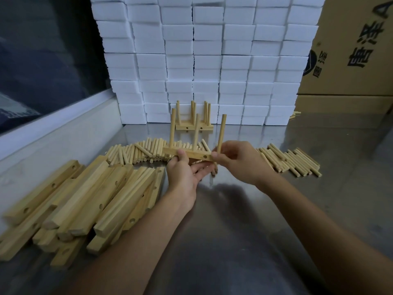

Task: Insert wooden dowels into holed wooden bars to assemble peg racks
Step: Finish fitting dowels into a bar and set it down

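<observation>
White foam blocks (204, 60) rise in a tall stacked wall along the far edge of your steel worktop (244, 220), with a printed cardboard box (350, 45) at the far right corner and a dark window behind a pale sill running down the left edge. You've got the holed bar (189, 154) lifted just above the worktop, roughly at its middle. Your left hand (184, 173) grips it from below, thumb pressed on the near face, fingers curled underneath. Two dowels stand upright in it already, one at the left end (172, 130) and one near the middle (196, 132). Your right hand (236, 158) pinches a third dowel (221, 135) at the bar's right end, upright, its lower tip poking out beneath the bar; whether it sits in a hole or just beside the end, I can't tell. One open hole shows on the near face next to your right fingertips.

Straight behind your hands lies a long heap of loose dowels (140, 153), crowding close to the bar's far side. Beyond that, close to the foam, finished racks (194, 119) stand with pegs pointing up. A second dowel pile (291, 161) lies towards the right edge, apart from your right wrist. Spare bars (80, 201) are heaped thick along the left edge, the nearest one just beside your left forearm.
</observation>
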